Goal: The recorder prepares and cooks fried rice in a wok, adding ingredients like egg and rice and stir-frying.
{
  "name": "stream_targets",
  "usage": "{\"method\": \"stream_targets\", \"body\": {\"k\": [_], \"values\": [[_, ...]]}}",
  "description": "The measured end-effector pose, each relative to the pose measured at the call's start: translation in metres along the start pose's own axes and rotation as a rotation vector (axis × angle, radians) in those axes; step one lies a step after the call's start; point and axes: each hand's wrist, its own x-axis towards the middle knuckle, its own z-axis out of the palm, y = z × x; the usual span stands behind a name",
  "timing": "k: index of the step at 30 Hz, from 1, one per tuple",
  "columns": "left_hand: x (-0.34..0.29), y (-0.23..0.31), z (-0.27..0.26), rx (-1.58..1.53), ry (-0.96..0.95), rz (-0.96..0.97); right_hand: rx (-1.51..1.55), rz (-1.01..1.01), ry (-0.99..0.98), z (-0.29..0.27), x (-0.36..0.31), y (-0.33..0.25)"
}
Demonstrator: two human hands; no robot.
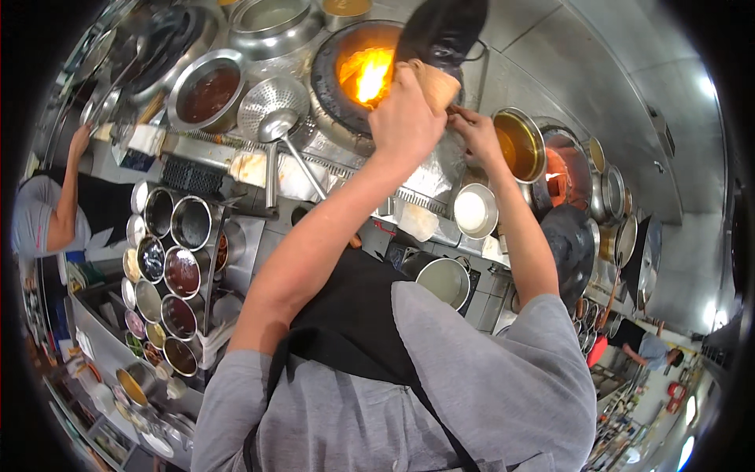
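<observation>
A black wok (450,27) is tilted up beside the lit burner (324,90), whose orange flame (368,77) shows uncovered. My left hand (405,118) is closed around a tan, block-like piece (437,85) against the wok's near side; whether it is wood or folded cloth I cannot tell. Just to the right, my right hand (478,135) has its fingers pinched together close under the tan piece. What they hold is too small to name. A perforated metal strainer (274,106) lies left of the burner, handle toward me.
A pot of reddish-brown sauce (211,93) stands at the left and a pot of amber liquid (519,145) at the right. White contents fill a small pot (475,211). Several sauce containers (182,271) sit on the left. Another person's arm (71,189) reaches in at the far left.
</observation>
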Motion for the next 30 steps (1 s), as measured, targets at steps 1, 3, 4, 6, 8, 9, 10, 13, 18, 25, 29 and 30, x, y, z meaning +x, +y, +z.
{"method": "stream_targets", "body": {"k": [1, 3, 4, 6, 8, 9, 10, 13, 18, 25, 29, 30], "values": [[-0.009, -0.002, 0.001, -0.021, -0.029, 0.023, -0.002, 0.002, -0.005, -0.002, 0.004, 0.019], [-0.020, -0.026, 0.001, -0.041, 0.015, 0.069, -0.005, 0.145, 0.003, 0.004, -0.004, -0.009], [-0.025, -0.036, -0.002, -0.045, -0.001, 0.050, -0.061, 0.128, -0.014, 0.012, -0.007, -0.015], [-0.028, -0.055, 0.001, -0.033, -0.006, 0.021, -0.313, -0.045, 0.095, 0.029, -0.011, 0.017], [-0.021, -0.073, -0.007, -0.087, -0.017, -0.101, -0.531, -0.214, 0.212, 0.049, -0.028, 0.048], [-0.020, -0.081, -0.016, -0.145, -0.023, -0.230, -0.524, -0.202, 0.214, 0.051, -0.041, 0.065], [-0.019, -0.100, -0.016, -0.183, 0.019, -0.243, -0.470, -0.078, 0.351, 0.055, -0.050, 0.094], [-0.009, -0.167, 0.000, -0.327, 0.115, -0.323, -0.363, 0.232, 0.613, 0.080, -0.073, 0.128], [0.000, -0.216, 0.066, -0.544, 0.117, -0.490, -0.617, 0.324, 0.588, 0.144, -0.136, 0.147], [0.025, -0.211, 0.097, -0.831, -0.231, -0.711, -0.065, 0.159, -0.201, 0.250, -0.170, 0.062], [0.025, -0.208, 0.034, -1.088, -0.673, -0.969, 0.001, 0.039, -0.388, 0.262, -0.162, 0.082], [0.018, -0.214, 0.017, -1.158, -0.733, -1.017, 0.248, 0.338, -0.506, 0.251, -0.157, 0.076]]}}
